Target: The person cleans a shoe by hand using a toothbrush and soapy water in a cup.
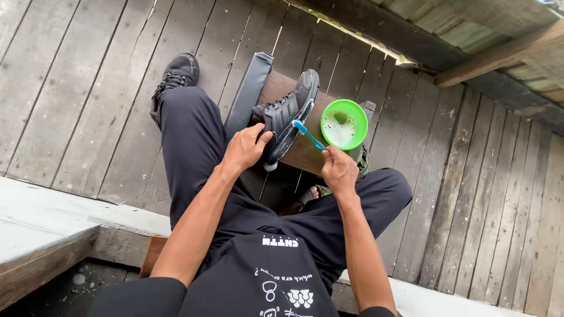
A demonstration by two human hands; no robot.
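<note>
— Two hands at work; what does each one hold?

— Left hand (245, 148) is clamped on the heel end of a black shoe (288, 114), thumb over the upper, fingers wrapped behind. Right hand (339, 170) is closed around the handle of a blue toothbrush (308, 135).

— Where does the shoe lie?

— On a small brown stool (299, 154) in front of the knees, tipped on its side. Its long axis runs from the heel at the left hand up and away to the toe, slanting right.

— And the brush?

— Its handle slants up-left from the right hand, bristle head at the sole edge, about midway along the shoe. So the shoe lies just left of the right hand.

— Anything else close by?

— Green bowl (344, 124) of pale liquid, just right of the shoe on the stool, nearest the right hand. Another black shoe (176, 73) is on the left foot, on the plank floor (82, 88).
</note>
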